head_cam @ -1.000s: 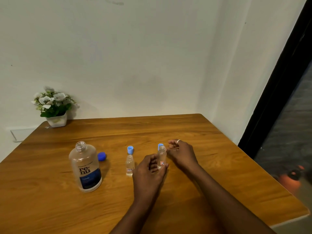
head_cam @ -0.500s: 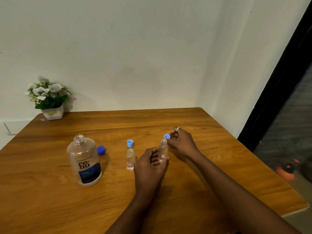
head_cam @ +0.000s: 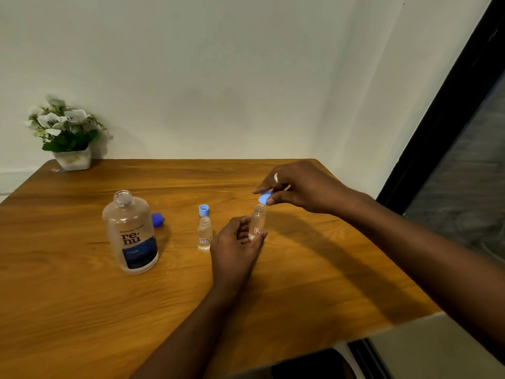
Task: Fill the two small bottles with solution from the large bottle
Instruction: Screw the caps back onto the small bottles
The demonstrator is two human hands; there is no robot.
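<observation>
Left grip [head_cam: 235, 246]: grasping right small bottle [head_cam: 257, 220], upright on surface [head_cam: 82, 296].
Right grip [head_cam: 300, 187]: pinching light-blue cap [head_cam: 264, 198] just above its mouth.
Large bottle [head_cam: 130, 231]: uncapped, standing at left.

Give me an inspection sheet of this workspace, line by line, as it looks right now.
Surface: wooden table, glossy.
Job's things: large bottle upright, uncapped, dark blue cap beside it; left small bottle upright, uncapped, loose light blue cap behind it; right small bottle upright.
Clutter: potted flowers at the far left corner.
Hands: left hand grips the right small bottle; right hand pinches a second light blue cap just above its mouth.
Cables: nothing seen.
Surroundings: pale wall, dark door frame at right.
</observation>
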